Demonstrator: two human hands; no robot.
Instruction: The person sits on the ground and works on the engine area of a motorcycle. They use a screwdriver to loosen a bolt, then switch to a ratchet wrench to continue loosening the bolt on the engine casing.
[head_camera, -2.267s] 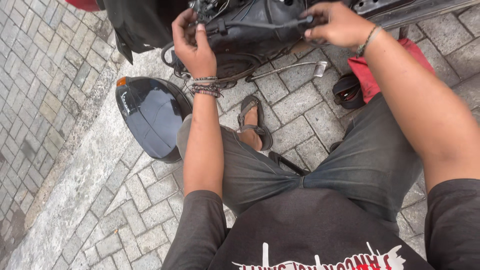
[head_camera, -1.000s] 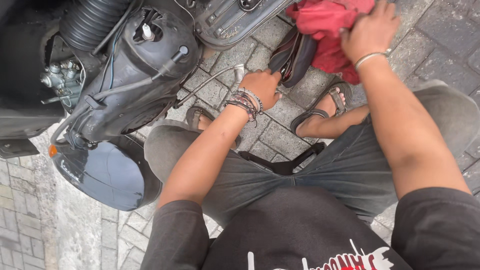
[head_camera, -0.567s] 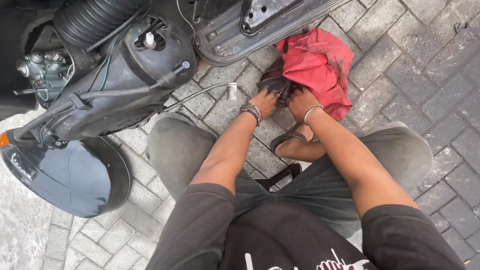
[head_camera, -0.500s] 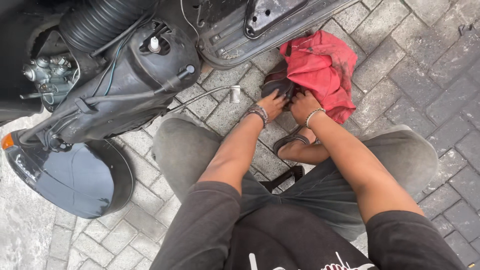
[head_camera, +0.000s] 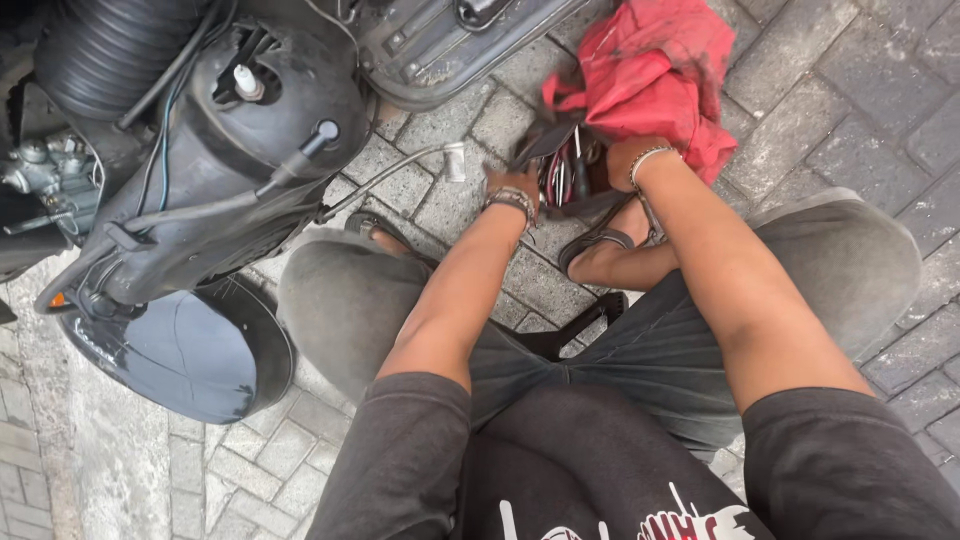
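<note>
A dark tool pouch (head_camera: 568, 172) lies open on the paving, with several thin tools standing in it. Right behind it sits a crumpled red rag (head_camera: 655, 70). My left hand (head_camera: 508, 186), bracelets on the wrist, grips the pouch's left flap. My right hand (head_camera: 622, 160), with a metal bangle on the wrist, rests at the pouch's right side. Its fingers are tucked behind the pouch and hidden. Both arms reach forward between my knees as I squat.
A stripped scooter's black engine housing (head_camera: 230, 170) and ribbed hose (head_camera: 110, 50) stand at the left. A cable with a white end (head_camera: 455, 160) points toward the pouch. A dark glossy body panel (head_camera: 170, 350) lies lower left, a grey cover (head_camera: 450, 40) at the top.
My hands left the scooter and the rag and came together at the pouch. The view has moved closer and the pouch now gapes open.
</note>
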